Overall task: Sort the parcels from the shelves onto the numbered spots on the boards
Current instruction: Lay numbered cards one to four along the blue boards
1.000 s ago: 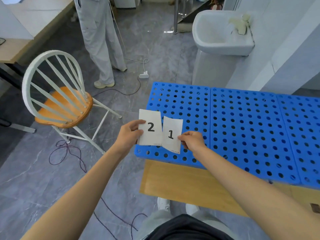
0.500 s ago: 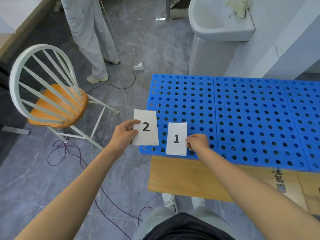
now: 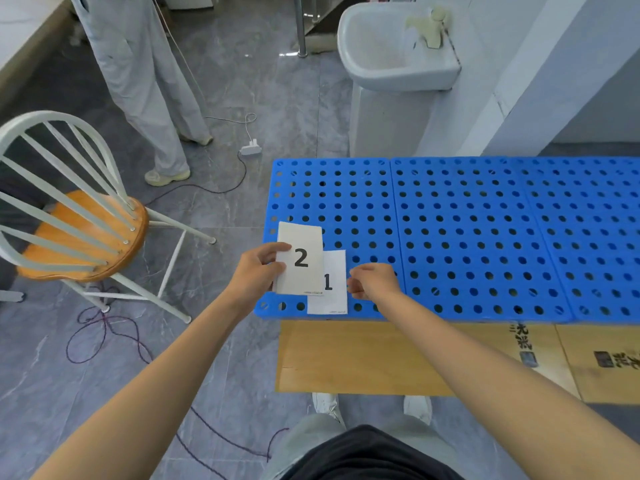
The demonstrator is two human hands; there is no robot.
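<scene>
Card 1: it's down! Card 1 (image 3: 336, 271) lies flat at the near left corner of the blue boards (image 3: 467, 244). A second ago it was pinched and carried in over that corner.
Right hand: the right hand (image 3: 375, 280) has let go. Its fingers are loosely curled round nothing, just beside the card's right edge; whether they touch it I cannot tell.
Card 2: card 2 (image 3: 301, 259) has swung in over the same corner and now covers card 1's left edge. It looks held above the boards, not laid.
Left hand: the left hand (image 3: 252, 275) pinches card 2 by its left edge, thumb on the face.
Meaning: I reckon spot one is marked and spot two comes next, somewhere further along the boards, off card 1. There are no parcels on the boards yet and no shelves in sight.
Boards' load: only card 1 rests on them.
Under the boards: a cardboard sheet (image 3: 363, 355) sticks out on the near side.
Sink: a white sink (image 3: 398, 74) stands beyond the boards' far edge; only its white bowl shows.
Chair: a white chair (image 3: 79, 233) with a wooden seat stands left of the boards.
</scene>
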